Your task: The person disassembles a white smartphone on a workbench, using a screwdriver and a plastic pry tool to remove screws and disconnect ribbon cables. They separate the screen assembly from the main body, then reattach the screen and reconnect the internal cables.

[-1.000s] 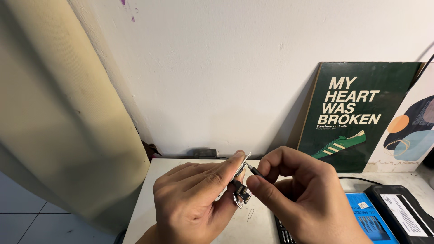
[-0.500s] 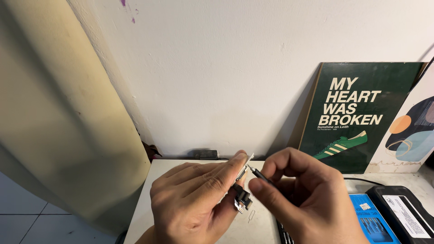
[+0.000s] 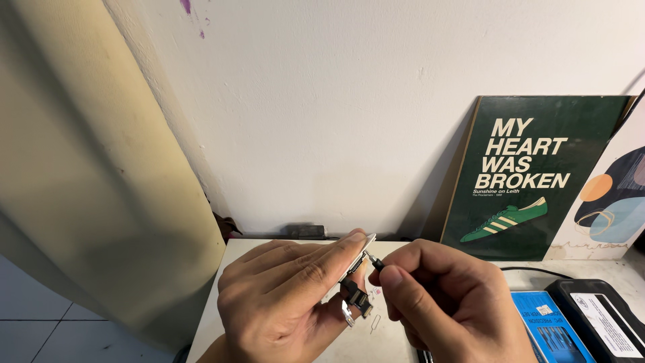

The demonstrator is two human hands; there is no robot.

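- While nothing at the far left of the frame is being touched, a pale beige curtain point(image 3: 87, 168) is hanging down beside the white wall point(image 3: 322, 101).
- At lower centre-left, the left hand point(image 3: 282, 302) is pinching a small metal part point(image 3: 356, 286), thumb and fingers pressed together on its thin silvery strip, with a dark clip-like piece hanging below.
- That part is being held in the air just above the white tabletop point(image 3: 222, 316), between the two hands.
- It is looking light, stiff and slippery, and probably easy to bend; taking hold along the flat edges, as the fingers are doing, seems safest.
- At lower centre-right, the right hand point(image 3: 443, 302) is pinching a thin precision screwdriver point(image 3: 373, 262), its tip touching the top of the part.
- Further right, a dark green poster with a shoe drawing point(image 3: 537, 175) is leaning against the wall.
- At the lower right corner, a blue tool case point(image 3: 544, 323) and a black box point(image 3: 598, 316) are lying side by side.
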